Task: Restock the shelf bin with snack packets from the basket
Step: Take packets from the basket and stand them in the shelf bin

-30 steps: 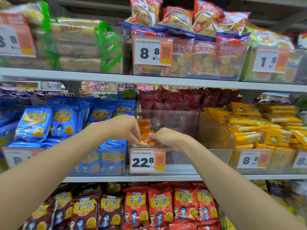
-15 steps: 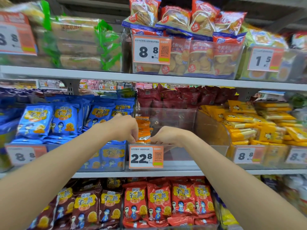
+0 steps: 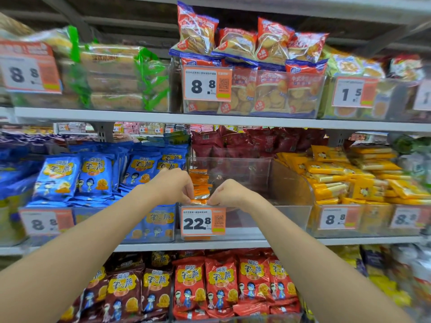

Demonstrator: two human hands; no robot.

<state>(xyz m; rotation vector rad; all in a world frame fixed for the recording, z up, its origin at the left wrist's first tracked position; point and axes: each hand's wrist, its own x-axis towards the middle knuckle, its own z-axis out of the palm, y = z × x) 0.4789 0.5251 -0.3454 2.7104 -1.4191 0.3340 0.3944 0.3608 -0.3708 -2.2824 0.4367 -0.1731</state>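
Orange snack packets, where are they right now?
Head view, centre: the orange snack packets are stacked against the left wall of the clear bin, above the 22.8 price tag, between the left hand and right hand.

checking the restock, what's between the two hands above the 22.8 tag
Head view: orange packets stacked in the clear bin lie between the left hand and the right hand, and both hands pinch the front one.

The clear plastic shelf bin (image 3: 268, 173) stands between blue snack bags (image 3: 93, 176) at left and yellow stick packets (image 3: 349, 173) at right. Small orange foil packets (image 3: 199, 183) stack in its front-left corner — left hand (image 3: 171, 185) and right hand (image 3: 229, 192) pinch them from either side, above the front-wall price tag (image 3: 203, 221).
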